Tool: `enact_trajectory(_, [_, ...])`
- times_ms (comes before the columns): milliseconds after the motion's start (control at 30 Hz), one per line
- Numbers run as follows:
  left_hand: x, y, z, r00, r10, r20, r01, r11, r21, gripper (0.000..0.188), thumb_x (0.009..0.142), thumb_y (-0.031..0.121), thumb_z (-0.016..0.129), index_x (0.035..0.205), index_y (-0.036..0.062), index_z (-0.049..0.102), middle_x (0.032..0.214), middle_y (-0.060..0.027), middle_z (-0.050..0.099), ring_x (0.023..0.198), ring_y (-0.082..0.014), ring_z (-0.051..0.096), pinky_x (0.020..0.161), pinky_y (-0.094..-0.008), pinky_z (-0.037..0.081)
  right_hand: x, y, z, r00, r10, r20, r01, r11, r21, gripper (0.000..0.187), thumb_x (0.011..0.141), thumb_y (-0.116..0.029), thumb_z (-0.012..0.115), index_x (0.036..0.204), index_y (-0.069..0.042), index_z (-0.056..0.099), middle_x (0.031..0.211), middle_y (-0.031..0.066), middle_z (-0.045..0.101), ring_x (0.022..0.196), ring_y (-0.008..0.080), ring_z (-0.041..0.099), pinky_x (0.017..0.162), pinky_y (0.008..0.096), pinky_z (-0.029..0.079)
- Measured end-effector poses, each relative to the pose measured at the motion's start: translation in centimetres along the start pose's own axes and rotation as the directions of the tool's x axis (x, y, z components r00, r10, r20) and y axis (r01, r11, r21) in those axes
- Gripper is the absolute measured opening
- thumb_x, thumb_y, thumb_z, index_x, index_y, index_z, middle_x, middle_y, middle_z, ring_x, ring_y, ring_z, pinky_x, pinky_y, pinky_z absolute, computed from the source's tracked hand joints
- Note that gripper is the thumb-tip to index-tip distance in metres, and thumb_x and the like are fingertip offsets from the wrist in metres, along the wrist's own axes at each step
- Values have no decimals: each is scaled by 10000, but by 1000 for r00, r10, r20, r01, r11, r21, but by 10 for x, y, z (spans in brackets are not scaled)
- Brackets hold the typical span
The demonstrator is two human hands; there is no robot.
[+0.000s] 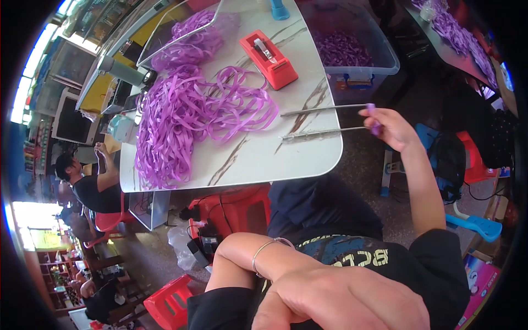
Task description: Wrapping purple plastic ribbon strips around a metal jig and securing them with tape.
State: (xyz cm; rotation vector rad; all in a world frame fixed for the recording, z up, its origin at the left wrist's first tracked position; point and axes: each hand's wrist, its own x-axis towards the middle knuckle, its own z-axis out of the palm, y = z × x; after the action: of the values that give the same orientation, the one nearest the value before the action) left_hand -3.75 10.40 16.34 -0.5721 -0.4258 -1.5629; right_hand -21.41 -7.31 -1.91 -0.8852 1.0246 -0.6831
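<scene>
Two thin metal rods [324,132] reach out past the right edge of the white marbled table [264,159]. At their outer ends my right hand [391,129] is closed, its fingers pinching a short piece of purple ribbon [375,127] beside the rods. My left hand [341,300], with a bracelet at the wrist, is raised very near the camera. Only its back shows well; its fingers run off the lower edge, so whether it holds anything is hidden. On the table lies a big heap of looped purple ribbons [170,121], with looser loops spreading toward the rods.
A red tape dispenser [269,59] stands beyond the rods. Behind the heap is a clear-sided bin [181,38] of ribbon. A plastic tub [357,70] with purple pieces sits past the table's right side. A red stool [236,212] is below; another person [93,181] sits at left.
</scene>
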Motion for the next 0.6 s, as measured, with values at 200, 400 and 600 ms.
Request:
enact_trajectory(200, [-1, -20, -9, 983, 129, 134, -137, 989, 54, 713, 931, 495, 269, 905, -122, 625, 870, -244, 604, 685, -275, 602, 570, -307, 474, -61, 8, -60, 913, -73, -402, 98, 994, 42, 271, 884, -252, 533, 1061, -55, 586, 892, 7, 604, 803, 70, 552, 720, 219, 394])
enact_trajectory(400, [-4, -10, 5, 996, -66, -54, 68, 997, 44, 714, 921, 528, 270, 872, -97, 611, 839, -204, 598, 686, -254, 586, 591, -309, 485, -57, 19, -58, 964, 58, -259, -184, 848, -498, 221, 829, -175, 589, 975, -14, 626, 741, -2, 592, 692, 65, 542, 620, 192, 400])
enact_trajectory(600, [9, -1, -3, 990, 138, -27, -139, 990, -23, 652, 919, 479, 370, 953, -133, 592, 894, -257, 578, 710, -285, 590, 660, -315, 502, 7, -31, -30, 990, 112, 83, -26, 734, -678, 155, 797, -102, 572, 924, -31, 628, 720, 13, 620, 634, 70, 538, 563, 194, 403])
